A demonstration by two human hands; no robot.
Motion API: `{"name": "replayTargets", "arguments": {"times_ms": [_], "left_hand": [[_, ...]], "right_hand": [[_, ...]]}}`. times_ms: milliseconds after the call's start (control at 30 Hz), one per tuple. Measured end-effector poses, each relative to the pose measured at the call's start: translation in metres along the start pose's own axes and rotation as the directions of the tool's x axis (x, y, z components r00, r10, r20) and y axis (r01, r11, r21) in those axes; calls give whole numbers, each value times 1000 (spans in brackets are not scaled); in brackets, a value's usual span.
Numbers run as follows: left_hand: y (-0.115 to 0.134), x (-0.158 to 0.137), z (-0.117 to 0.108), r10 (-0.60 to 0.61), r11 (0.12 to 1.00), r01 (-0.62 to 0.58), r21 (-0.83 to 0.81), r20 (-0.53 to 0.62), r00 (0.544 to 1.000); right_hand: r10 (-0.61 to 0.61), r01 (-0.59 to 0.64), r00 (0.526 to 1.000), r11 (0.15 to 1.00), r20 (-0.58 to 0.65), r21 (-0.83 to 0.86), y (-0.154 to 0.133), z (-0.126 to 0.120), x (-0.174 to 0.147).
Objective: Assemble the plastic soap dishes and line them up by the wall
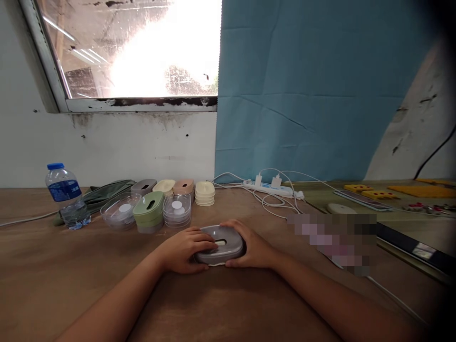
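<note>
A grey oval plastic box (233, 240) with a slot in its top sits on the brown table in front of me. Something pale shows through the slot and along the lower edge. My left hand (188, 249) grips the left side of the box, fingers over the top near the slot and thumb low at the front. My right hand (251, 247) wraps round the right end, fingers at the far rim and thumb at the near bottom edge. Behind the hands stand stacked green lids or trays (149, 211), clear plastic containers (177, 211) and stacked cream trays (204, 193).
A water bottle (67, 197) and a dark green pouch (107, 192) stand at the left. White cables run from a power strip (270, 188) at the back. On the right lie a phone-like device (363, 200), yellow pieces (379, 195) and a long black object (416, 247).
</note>
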State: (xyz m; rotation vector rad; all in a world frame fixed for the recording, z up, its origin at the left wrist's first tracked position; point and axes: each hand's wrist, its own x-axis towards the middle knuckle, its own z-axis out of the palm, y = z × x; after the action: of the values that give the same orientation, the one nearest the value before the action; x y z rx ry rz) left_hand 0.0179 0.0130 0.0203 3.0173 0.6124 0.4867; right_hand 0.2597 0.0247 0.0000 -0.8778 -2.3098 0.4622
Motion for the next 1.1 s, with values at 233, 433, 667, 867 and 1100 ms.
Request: {"name": "replayTargets", "arguments": {"times_ms": [233, 433, 667, 867, 1100], "left_hand": [[1, -2, 1, -66, 990, 57, -127, -65, 996], [7, -1, 4, -268, 931, 237, -278, -79, 960], [13, 2, 4, -413, 854, 308, -420, -185, 892], [6, 3, 10, -507, 773, 315, -550, -239, 828], [2, 2, 15, -590, 629, 256, -734, -236, 772]], "right_hand": [[25, -12, 990, 996, -142, 92, 4, -1, -1], [111, -32, 968, 944, -223, 328, 5, 0, 0], [161, -6, 962, 819, -221, 573, 5, -2, 1], [199, -31, 960, 775, -197, 631, 10, 0, 1], [210, -72, 969, 741, -129, 667, 6, 0, 3]]}}
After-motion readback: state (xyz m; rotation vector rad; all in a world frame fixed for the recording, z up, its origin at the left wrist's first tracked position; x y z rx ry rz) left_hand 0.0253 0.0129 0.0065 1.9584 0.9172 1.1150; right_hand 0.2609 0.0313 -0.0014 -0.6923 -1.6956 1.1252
